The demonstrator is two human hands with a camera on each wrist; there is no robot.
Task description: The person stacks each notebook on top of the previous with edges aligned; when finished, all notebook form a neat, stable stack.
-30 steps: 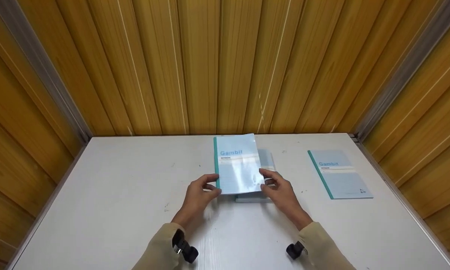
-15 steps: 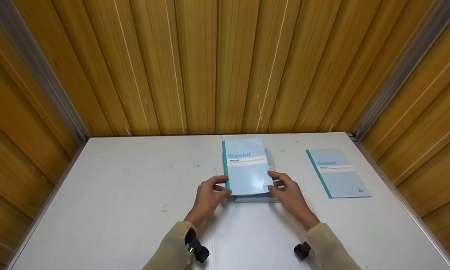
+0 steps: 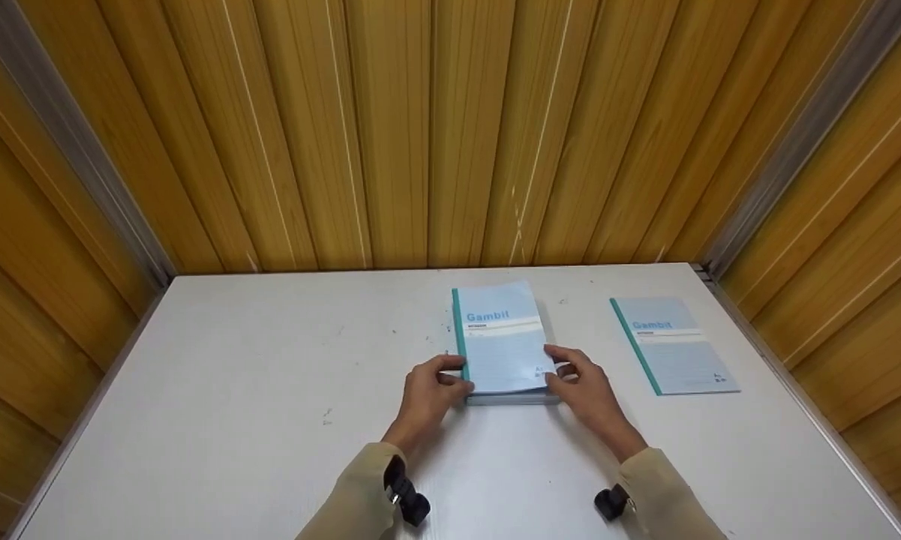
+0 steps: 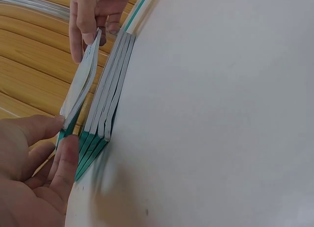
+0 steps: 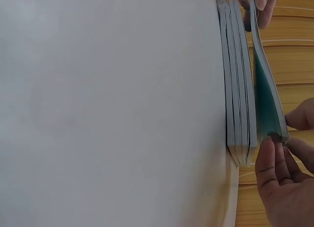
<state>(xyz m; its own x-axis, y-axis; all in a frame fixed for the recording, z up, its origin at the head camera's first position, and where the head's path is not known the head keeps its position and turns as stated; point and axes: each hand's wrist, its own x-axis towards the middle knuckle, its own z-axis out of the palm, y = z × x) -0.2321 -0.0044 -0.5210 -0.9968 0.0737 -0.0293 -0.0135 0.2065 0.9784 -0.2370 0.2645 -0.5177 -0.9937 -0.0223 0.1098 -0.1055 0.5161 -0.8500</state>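
Note:
A light blue notebook [image 3: 501, 349] with a teal spine and "Gambit" on its cover is held between both hands. My left hand [image 3: 429, 390] pinches its spine edge near the lower corner, thumb on top and fingers beneath. My right hand [image 3: 584, 386] pinches the opposite edge near the lower right corner. Below it lies a stack of several notebooks [image 4: 110, 89] with teal spines, mostly covered in the head view. Both wrist views show a gap between the held notebook and the stack [image 5: 238, 79]; the notebook bends slightly.
Another blue notebook [image 3: 675, 346] lies flat by itself to the right on the white table [image 3: 255, 420]. Yellow wood-patterned panels [image 3: 390, 135] rise behind the table and at both sides. Dark devices are strapped at both wrists.
Both hands have carried the notebook to the right and slightly toward me, so that it now lines up over the stack. The lone notebook on the right stays put.

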